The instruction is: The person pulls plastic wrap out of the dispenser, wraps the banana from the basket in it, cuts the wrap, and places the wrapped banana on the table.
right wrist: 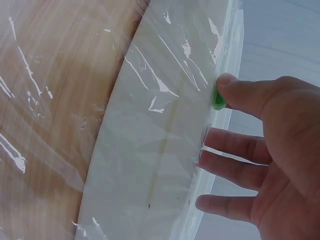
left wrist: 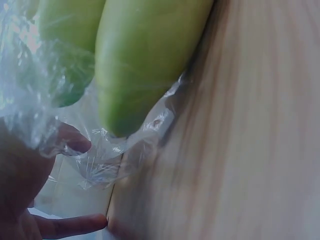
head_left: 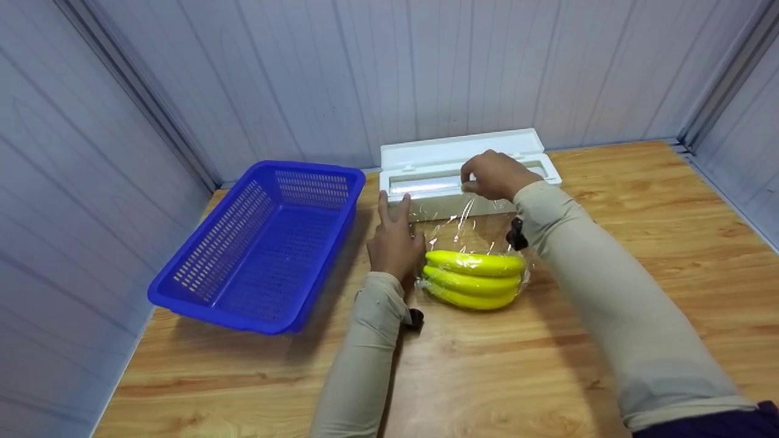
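A bunch of yellow bananas (head_left: 478,281) lies on the table, wrapped in clear cling film (head_left: 453,234). From the bananas the film stretches up to a white cling film dispenser (head_left: 435,211) whose lid stands raised. With fingers spread, my left hand (head_left: 394,244) rests its fingertips against the dispenser's front left part, its thumb beside the film. My right hand (head_left: 498,176) is over the dispenser's front edge. In the right wrist view, its thumb and forefinger pinch a small green slide cutter (right wrist: 219,99) on that edge. The left wrist view shows crumpled film round the greenish banana tips (left wrist: 125,117).
To the left stands a blue plastic basket (head_left: 258,324) with slotted sides. Behind the dispenser rises a pale panelled wall (head_left: 377,79), and similar walls close off both sides. The wood-grain table (head_left: 639,213) extends right of the dispenser and toward me.
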`<state>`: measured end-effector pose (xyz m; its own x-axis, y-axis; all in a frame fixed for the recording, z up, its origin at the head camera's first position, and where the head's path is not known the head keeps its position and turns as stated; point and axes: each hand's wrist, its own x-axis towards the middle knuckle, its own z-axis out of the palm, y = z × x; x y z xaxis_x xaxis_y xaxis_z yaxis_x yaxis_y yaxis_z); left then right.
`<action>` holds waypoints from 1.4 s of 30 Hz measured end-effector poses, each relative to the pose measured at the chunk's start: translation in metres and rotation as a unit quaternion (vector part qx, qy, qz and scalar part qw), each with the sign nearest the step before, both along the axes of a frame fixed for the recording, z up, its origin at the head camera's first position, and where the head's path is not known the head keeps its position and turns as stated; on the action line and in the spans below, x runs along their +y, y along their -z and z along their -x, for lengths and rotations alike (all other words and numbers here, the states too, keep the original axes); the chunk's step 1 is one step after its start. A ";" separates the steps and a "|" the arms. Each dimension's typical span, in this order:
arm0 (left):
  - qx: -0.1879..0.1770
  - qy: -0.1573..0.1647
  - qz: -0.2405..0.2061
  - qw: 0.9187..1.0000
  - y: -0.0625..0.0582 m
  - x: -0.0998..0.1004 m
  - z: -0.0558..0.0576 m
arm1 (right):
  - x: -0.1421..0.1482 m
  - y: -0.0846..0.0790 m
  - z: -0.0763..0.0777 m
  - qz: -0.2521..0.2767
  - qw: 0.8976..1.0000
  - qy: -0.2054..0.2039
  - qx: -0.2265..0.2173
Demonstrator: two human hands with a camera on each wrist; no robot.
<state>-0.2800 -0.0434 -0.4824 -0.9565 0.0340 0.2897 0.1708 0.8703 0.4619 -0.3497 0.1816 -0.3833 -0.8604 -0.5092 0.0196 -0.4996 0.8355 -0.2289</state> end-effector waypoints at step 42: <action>0.000 0.016 0.000 1.000 -0.003 -0.005 0.001 | 0.013 -0.001 -0.006 0.003 1.000 0.012 0.003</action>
